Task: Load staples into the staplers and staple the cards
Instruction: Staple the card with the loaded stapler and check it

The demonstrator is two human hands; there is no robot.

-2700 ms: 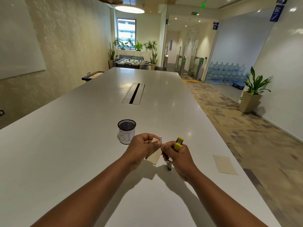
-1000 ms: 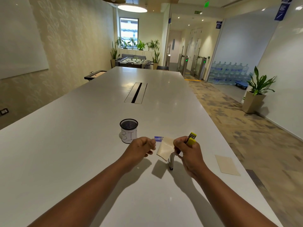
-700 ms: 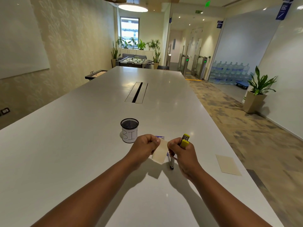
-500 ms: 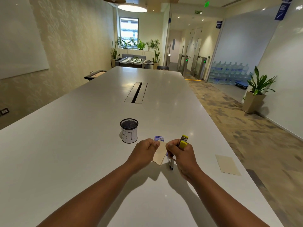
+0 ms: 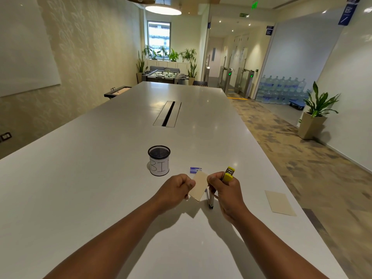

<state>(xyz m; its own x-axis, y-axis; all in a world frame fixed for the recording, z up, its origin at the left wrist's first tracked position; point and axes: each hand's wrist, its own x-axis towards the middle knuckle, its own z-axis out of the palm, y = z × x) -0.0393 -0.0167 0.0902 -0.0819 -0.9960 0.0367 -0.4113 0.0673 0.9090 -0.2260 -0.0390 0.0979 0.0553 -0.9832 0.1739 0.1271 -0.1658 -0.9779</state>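
Pinched a small beige paper card [image 5: 198, 185] in the curled left hand [image 5: 174, 189], lifted clear of the long white table [image 5: 100, 178]; gripped a yellow stapler [image 5: 228, 175], hinged apart, in the right hand [image 5: 225, 189], its metal base [image 5: 209, 199] pointing down just beside the card; left a small blue staple box [image 5: 195, 170] behind the card, near a black mesh cup labelled BIN [image 5: 159, 163]; left a second beige card [image 5: 279, 202] flat, well apart to the right.

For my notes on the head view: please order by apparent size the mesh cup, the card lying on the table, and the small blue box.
1. Mesh cup and card lying on the table: look alike in size, so not ranked.
2. Small blue box: clearly smallest.
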